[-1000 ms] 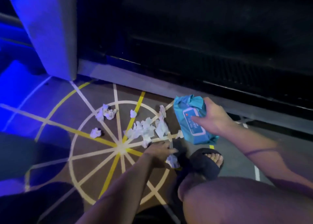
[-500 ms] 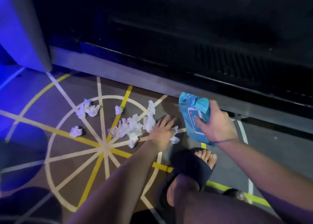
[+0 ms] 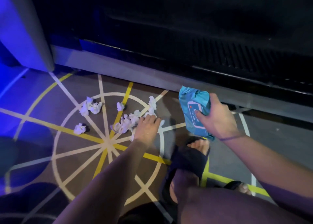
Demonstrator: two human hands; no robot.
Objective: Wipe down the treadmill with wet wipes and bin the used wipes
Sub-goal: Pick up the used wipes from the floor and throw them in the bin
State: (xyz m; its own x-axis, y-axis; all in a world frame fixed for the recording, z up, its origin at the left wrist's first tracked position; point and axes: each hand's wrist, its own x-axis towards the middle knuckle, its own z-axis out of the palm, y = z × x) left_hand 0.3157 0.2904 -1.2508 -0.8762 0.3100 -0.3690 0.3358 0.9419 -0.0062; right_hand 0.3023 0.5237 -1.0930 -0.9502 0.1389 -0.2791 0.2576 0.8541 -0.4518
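Note:
Several crumpled white used wipes lie on the patterned floor beside the dark treadmill [image 3: 186, 29]. The biggest clump of wipes [image 3: 124, 124] sits in the middle of a painted circle. My left hand [image 3: 147, 127] lies on the clump's right end, fingers stretched over the wipes, with bits of white showing at its edges. Loose wipes lie apart to the left: a larger wad [image 3: 91, 106], a small ball [image 3: 79, 128] and another small ball [image 3: 120, 105]. My right hand [image 3: 215, 119] grips a blue pack of wet wipes [image 3: 194, 103] just above the floor, near the treadmill's grey side rail [image 3: 118, 69].
A pale upright post [image 3: 25, 29] of the machine stands at the upper left. My foot in a black slide sandal [image 3: 188, 157] is planted just below the pack, and a second foot [image 3: 240, 187] shows at the lower right. No bin is in view.
My left hand has moved from a single wipe near my foot up onto the right end of the central clump. My right hand keeps hold of the pack.

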